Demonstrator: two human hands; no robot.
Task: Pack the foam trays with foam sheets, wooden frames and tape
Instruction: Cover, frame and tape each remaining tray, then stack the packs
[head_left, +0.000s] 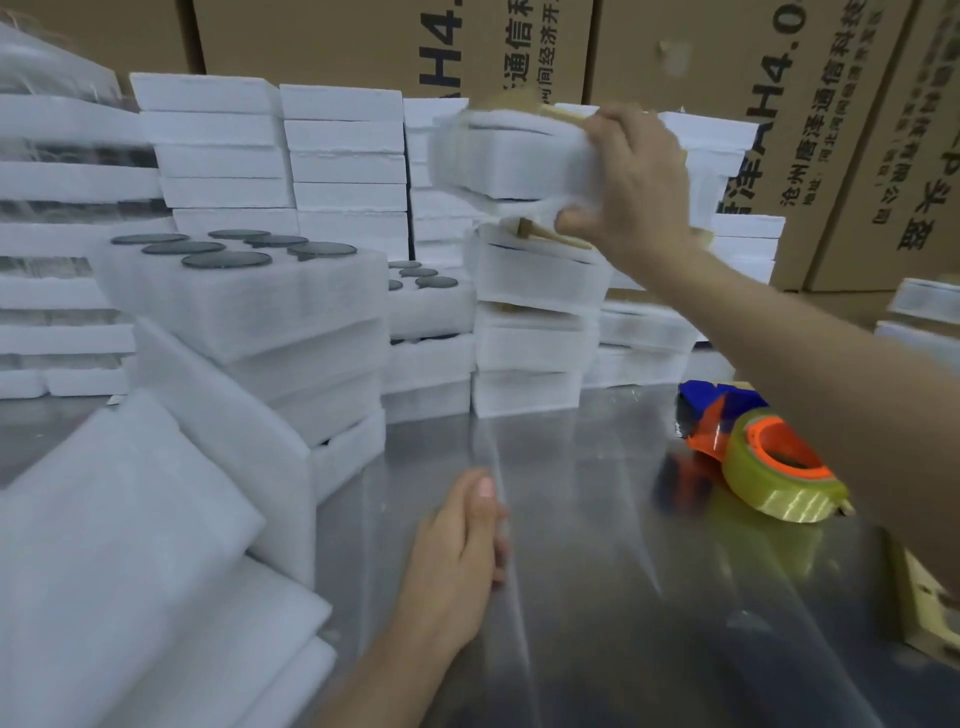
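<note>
**One more bundle going up; many trays left**

My right hand (628, 182) grips a wrapped foam tray (509, 150), its wooden frame (561, 115) showing on top. It is blurred, just above the stack of finished bundles (530, 332). My left hand (457, 551) rests on the table (597, 597), fingers loosely curled, empty. The tape dispenser (769, 457) lies idle. Several bundles look done. Uncovered trays with dark discs (244, 296) and foam sheets (119, 519) wait at left.

The counter (597, 545) is glossy, reflective metal. White foam trays (244, 306) at left look soft and matt, while the tape roll (779, 478) at right is shiny yellowish plastic. Matt brown cardboard boxes (649, 52) fill the top.
</note>
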